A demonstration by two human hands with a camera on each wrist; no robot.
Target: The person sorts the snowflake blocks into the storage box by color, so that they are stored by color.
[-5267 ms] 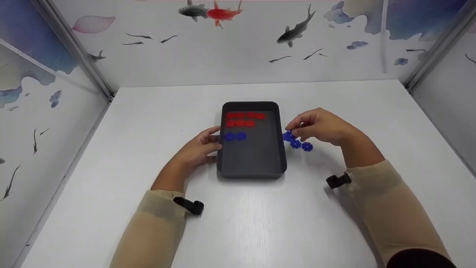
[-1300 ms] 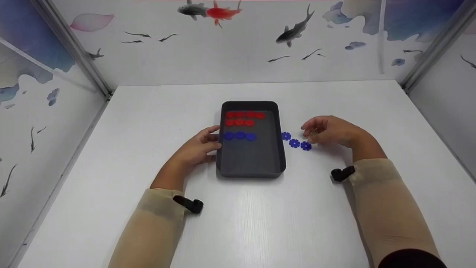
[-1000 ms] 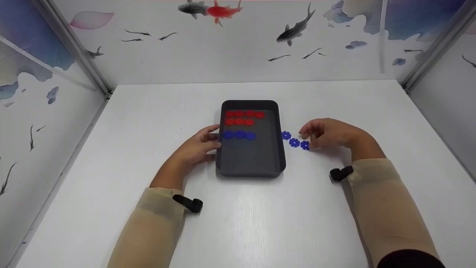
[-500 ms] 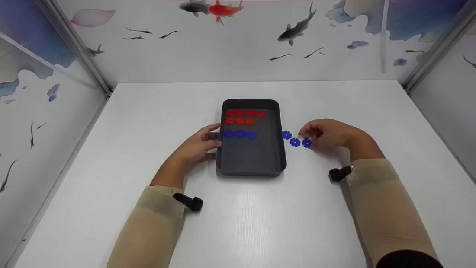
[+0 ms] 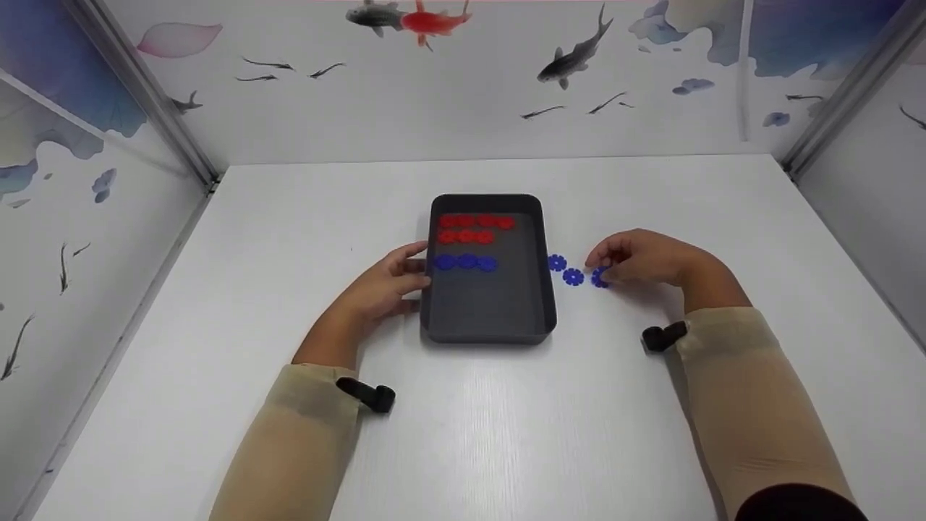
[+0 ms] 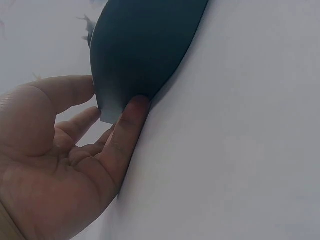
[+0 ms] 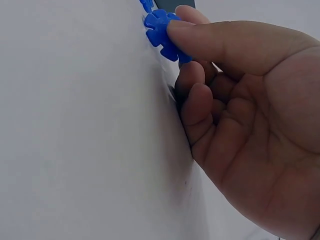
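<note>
My right hand (image 5: 644,257) pinches a blue interlocking disc (image 7: 162,32) by its edge between thumb and fingertips, just above or at the tabletop. In the right wrist view, notches run round its rim and the thumb covers part of it. Another two blue discs (image 5: 573,276) lie on the table between that hand and the dark grey tray (image 5: 488,311). My left hand (image 5: 376,289) touches the tray's left wall with extended fingers, also seen in the left wrist view. Inside the tray are two rows of red discs (image 5: 466,236) and a row of three blue discs (image 5: 467,261).
The tray stands mid-table on a white tabletop (image 5: 470,434). White panels painted with fish (image 5: 434,23) enclose the back and sides. Each sleeve cuff carries a black strap piece (image 5: 367,394).
A third blue disc has joined the tray's blue row since the oldest frame. My right hand has taken hold of the rightmost loose disc and shifted it slightly rightward. My left hand stays put.
</note>
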